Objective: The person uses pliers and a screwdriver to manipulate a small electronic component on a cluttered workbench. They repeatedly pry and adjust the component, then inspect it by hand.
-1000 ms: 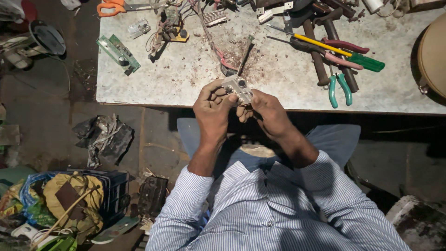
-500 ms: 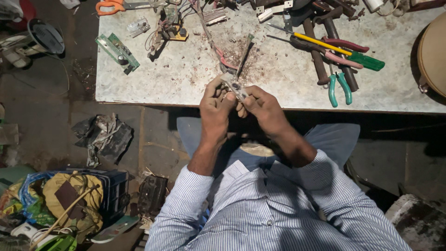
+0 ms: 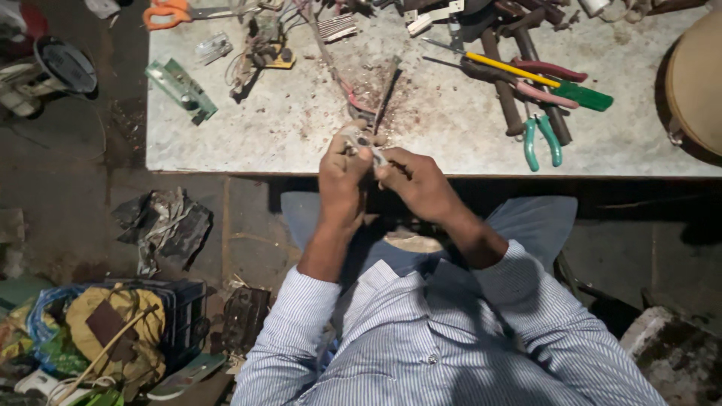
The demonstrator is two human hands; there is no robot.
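Observation:
My left hand (image 3: 342, 177) and my right hand (image 3: 417, 180) meet at the near edge of a grey worktable (image 3: 301, 128). Both pinch one small pale metal part (image 3: 362, 143) between the fingertips; its shape is mostly hidden by the fingers. Just beyond the fingers a thin dark rod-shaped tool (image 3: 386, 90) and a red-handled tool (image 3: 353, 98) lie on the table among reddish dust. My striped shirt sleeves fill the bottom of the view.
Pliers with teal handles (image 3: 541, 139), a yellow-shafted screwdriver (image 3: 511, 69), a green-handled tool (image 3: 583, 94) and several dark tools lie at right. A green circuit board (image 3: 180, 89), orange scissors (image 3: 169, 13) and wired parts sit at left. Bags and crumpled scrap (image 3: 162, 225) cover the floor.
Both hands with the small part have shifted slightly toward the table and closed tighter around it; the part is now more covered by the fingers.

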